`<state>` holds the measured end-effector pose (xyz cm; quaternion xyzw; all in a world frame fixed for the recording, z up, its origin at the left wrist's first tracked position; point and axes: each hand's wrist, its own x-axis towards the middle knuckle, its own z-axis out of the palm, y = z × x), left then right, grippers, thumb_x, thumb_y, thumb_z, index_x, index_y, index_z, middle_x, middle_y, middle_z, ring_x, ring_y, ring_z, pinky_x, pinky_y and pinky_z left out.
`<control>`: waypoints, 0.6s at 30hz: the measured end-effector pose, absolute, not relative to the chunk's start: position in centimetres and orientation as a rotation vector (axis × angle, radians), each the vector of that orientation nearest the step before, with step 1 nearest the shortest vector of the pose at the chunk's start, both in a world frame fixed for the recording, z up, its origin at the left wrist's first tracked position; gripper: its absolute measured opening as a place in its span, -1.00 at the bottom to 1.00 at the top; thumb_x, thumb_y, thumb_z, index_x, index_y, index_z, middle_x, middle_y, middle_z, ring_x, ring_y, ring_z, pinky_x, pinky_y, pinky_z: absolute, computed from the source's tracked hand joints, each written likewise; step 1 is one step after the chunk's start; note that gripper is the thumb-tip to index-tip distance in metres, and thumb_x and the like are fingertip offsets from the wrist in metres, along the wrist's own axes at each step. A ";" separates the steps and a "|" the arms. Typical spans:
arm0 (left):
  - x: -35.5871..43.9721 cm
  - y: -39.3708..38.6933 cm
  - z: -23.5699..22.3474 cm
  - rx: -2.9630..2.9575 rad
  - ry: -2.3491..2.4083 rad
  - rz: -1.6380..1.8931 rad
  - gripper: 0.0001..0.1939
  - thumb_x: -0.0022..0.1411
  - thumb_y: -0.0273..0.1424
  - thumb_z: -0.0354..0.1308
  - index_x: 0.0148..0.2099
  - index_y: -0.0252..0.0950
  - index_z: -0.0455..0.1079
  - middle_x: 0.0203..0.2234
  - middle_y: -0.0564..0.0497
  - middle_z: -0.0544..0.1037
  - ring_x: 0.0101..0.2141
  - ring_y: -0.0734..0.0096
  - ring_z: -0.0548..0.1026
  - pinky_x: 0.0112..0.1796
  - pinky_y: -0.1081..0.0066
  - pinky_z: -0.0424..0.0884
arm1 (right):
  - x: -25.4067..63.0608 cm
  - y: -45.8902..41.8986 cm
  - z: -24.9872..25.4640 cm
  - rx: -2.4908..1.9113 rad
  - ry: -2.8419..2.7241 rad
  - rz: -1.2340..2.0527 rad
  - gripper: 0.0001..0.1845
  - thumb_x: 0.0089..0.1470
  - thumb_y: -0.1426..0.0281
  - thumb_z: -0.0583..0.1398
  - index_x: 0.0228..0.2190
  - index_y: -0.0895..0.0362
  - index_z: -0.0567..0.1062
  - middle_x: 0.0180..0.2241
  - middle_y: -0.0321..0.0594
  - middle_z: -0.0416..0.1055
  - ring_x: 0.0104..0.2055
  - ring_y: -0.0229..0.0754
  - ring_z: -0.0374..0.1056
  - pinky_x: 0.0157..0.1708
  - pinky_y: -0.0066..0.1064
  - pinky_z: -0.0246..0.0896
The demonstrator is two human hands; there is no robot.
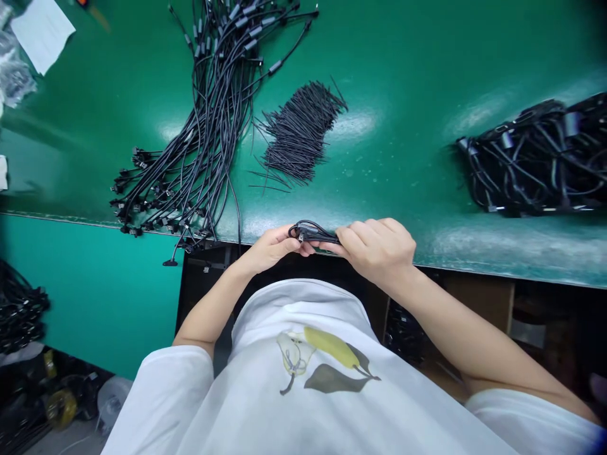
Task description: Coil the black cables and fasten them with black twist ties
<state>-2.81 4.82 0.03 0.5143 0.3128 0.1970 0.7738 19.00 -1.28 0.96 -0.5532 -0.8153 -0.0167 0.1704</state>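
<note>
The folded cable is held in both hands, in front of the torso and at the near edge of the green bench. Its looped end, where a connector with a metal tip is visible, is gripped between the thumb and fingers of the left hand. The opposite end is enclosed by the curled fingers of the right hand; that end is hidden. Both hands are closed on the cable, and a short section of it is exposed between them.

The loose cables are laid on the left part of the bench in a long heap. Their small plugs are gathered toward the near edge, where a few are hung over it. Thick grey sleeves are fitted on the cables near the far end. The black ties are piled just to the right of the heap, with several strands scattered at the near-left side of the pile.

The bundled cables are stacked at the right of the bench, well apart from the ties. A white sheet is placed at the far left, beside clear plastic.
</note>
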 end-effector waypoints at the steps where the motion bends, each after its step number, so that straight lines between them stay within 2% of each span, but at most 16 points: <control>1: -2.9 4.9 0.1 1.191 0.699 0.423 -0.35 0.13 0.15 0.19 -0.10 -0.37 0.48 -0.25 -0.17 0.60 -0.28 0.34 0.55 -0.20 0.35 0.47 | 19.2 -1.2 0.9 -1.590 -2.314 -0.066 -0.39 0.32 -0.05 -0.06 -0.51 0.11 0.40 -0.61 -0.24 0.22 -0.52 -0.22 0.05 -0.43 -0.28 -0.19; 4: -3.9 5.1 0.8 1.586 0.986 0.504 -0.50 0.33 -0.03 0.05 0.09 -0.29 0.43 -0.13 -0.13 0.56 -0.22 0.38 0.52 -0.10 0.33 0.44 | 21.5 -0.6 0.7 -1.800 -2.193 -0.178 -0.46 0.34 0.01 -0.04 -0.29 0.15 0.51 -0.52 -0.20 0.34 -0.48 -0.21 0.16 -0.41 -0.29 -0.13; 7: -6.5 5.6 1.3 1.968 1.486 0.616 -0.53 0.35 -0.19 0.06 0.22 -0.27 0.34 -0.09 -0.13 0.51 -0.18 0.33 0.49 -0.02 0.29 0.41 | 27.4 -0.1 1.6 -2.107 -1.842 -0.357 -0.43 0.40 0.08 -0.12 -0.02 0.21 0.48 -0.34 -0.07 0.44 -0.34 -0.14 0.26 -0.36 -0.30 -0.05; 9: -8.7 5.9 1.1 2.113 1.739 0.587 -0.49 0.34 -0.19 0.07 0.25 -0.30 0.32 -0.06 -0.17 0.49 -0.18 0.25 0.49 0.01 0.21 0.40 | 32.0 -0.4 2.6 -2.229 -1.593 -0.485 -0.38 0.41 0.11 -0.19 0.10 0.26 0.41 -0.20 0.05 0.44 -0.23 -0.09 0.27 -0.28 -0.28 0.01; 10: -9.6 6.0 0.8 2.172 1.821 0.559 -0.47 0.33 -0.18 0.08 0.25 -0.31 0.32 -0.04 -0.20 0.48 -0.12 0.17 0.48 0.04 0.15 0.37 | 34.0 -0.7 3.0 -2.266 -1.486 -0.536 -0.36 0.41 0.12 -0.21 0.14 0.29 0.38 -0.14 0.11 0.42 -0.19 -0.08 0.26 -0.24 -0.26 0.03; 13: -11.1 5.9 0.2 2.255 1.897 0.454 -0.50 0.33 -0.16 0.04 0.20 -0.32 0.37 -0.04 -0.24 0.49 -0.03 0.03 0.44 0.07 0.07 0.34 | 37.9 -1.3 3.1 -2.326 -1.369 -0.579 -0.37 0.41 0.13 -0.20 0.18 0.25 0.36 -0.02 0.21 0.35 -0.10 -0.02 0.20 -0.15 -0.19 0.02; 16: -10.8 5.7 0.1 2.231 1.798 0.320 -0.53 0.32 -0.17 0.04 0.16 -0.31 0.39 -0.13 -0.18 0.52 -0.12 0.10 0.46 0.00 0.13 0.39 | 39.2 -1.1 1.4 -2.371 -1.463 -0.576 -0.42 0.39 0.11 -0.14 0.11 0.16 0.44 0.07 0.19 0.33 -0.05 0.05 0.14 -0.15 -0.10 -0.03; 18: -10.2 5.7 0.4 2.135 1.775 0.312 -0.53 0.30 -0.19 0.06 0.17 -0.30 0.37 -0.17 -0.13 0.52 -0.18 0.18 0.47 -0.04 0.18 0.40 | 39.8 -0.9 0.3 -2.382 -1.448 -0.653 -0.37 0.35 0.03 -0.11 -0.03 0.18 0.55 -0.02 0.22 0.39 -0.08 0.09 0.13 -0.21 -0.05 -0.09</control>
